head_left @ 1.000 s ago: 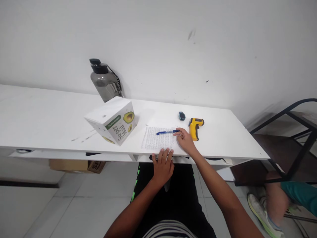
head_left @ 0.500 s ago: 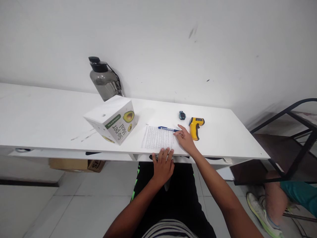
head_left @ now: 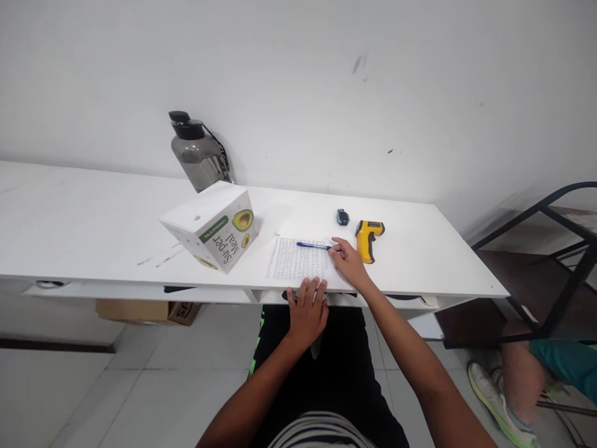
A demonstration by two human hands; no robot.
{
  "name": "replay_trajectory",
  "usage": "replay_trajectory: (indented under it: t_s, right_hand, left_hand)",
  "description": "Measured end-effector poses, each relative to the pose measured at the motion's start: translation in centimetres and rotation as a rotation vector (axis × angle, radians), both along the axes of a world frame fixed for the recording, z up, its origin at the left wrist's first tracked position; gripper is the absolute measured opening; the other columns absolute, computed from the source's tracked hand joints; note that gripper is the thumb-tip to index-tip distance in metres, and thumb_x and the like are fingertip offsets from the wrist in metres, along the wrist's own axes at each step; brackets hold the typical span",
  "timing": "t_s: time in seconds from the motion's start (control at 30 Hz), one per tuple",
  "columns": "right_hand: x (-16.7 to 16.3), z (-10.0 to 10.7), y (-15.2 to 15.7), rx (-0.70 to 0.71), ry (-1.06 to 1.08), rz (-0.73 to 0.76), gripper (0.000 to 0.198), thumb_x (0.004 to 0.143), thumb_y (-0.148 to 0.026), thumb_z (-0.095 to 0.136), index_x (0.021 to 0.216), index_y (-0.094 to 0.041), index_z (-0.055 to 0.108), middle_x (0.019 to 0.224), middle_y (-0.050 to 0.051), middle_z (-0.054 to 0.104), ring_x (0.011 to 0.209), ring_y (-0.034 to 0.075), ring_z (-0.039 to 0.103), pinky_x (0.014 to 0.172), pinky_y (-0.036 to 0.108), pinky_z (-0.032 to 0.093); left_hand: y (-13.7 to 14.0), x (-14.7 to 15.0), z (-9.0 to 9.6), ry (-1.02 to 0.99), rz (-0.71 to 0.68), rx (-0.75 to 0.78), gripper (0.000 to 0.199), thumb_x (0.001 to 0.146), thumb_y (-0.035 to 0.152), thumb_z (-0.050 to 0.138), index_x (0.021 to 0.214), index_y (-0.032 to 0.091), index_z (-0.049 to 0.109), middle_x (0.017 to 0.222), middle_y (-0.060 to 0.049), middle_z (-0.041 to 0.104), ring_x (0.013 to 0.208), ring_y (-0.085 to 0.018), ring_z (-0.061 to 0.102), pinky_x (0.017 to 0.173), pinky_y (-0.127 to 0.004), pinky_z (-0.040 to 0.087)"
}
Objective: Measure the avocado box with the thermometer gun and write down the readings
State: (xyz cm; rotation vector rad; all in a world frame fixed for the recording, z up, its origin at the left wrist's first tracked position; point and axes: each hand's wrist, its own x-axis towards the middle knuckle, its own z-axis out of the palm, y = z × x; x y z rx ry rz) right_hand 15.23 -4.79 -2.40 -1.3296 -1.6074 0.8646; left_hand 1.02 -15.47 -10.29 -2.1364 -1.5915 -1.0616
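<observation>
Blue pen (head_left: pixel 313 246), pinched by one end in right hand (head_left: pixel 347 262), over marked sheet (head_left: pixel 291 264) near front edge of white surface (head_left: pixel 448 264). Left hand (head_left: pixel 308 314), fingers loosely spread and grasping nothing, at that same edge. For good control, steady sheet with light fingertips, rest wrist low, leave rows of marks uncovered

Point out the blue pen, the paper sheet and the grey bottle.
Blue pen (head_left: pixel 314 246): head view, on its barrel.
Paper sheet (head_left: pixel 297 264): head view, on its rows of marks.
Grey bottle (head_left: pixel 198 163): head view, on its body.
</observation>
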Motion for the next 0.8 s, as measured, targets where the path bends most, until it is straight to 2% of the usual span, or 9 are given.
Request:
replay_trajectory:
  t_s: [0.27,0.57,0.8]
  right_hand:
    - [-0.18,0.3,-0.1,0.0,0.008,-0.009,0.043,0.084,-0.042,0.054,0.121,-0.02,0.057,0.097,0.002,0.064,0.053,0.009,0.053,0.06,0.028,0.049]
    - [-0.27,0.86,-0.35,-0.011,0.002,-0.012,0.04,0.084,-0.043,0.053,0.116,-0.02,0.06,0.098,0.003,0.065,0.055,0.009,0.054,0.061,0.029,0.05]
    - [-0.28,0.82,-0.37,-0.013,0.009,-0.01,0.04,0.083,-0.043,0.054,0.115,-0.02,0.061,0.098,0.004,0.065,0.055,0.009,0.054,0.061,0.029,0.05]
  left_hand:
    - [-0.15,-0.15,0.26,0.004,-0.014,0.001,0.051,0.088,0.029,0.054,0.138,0.023,0.049,0.135,-0.009,0.057,0.132,-0.026,0.044,0.118,-0.054,0.004]
    - [-0.15,-0.44,-0.26,0.018,-0.03,0.001,0.055,0.089,0.03,0.052,0.143,0.024,0.042,0.137,-0.009,0.055,0.134,-0.026,0.042,0.118,-0.054,0.004]
    - [-0.77,-0.64,0.5,0.027,-0.036,-0.04,0.055,0.09,0.032,0.051,0.143,0.025,0.041,0.14,-0.008,0.052,0.135,-0.025,0.041,0.118,-0.052,0.005]
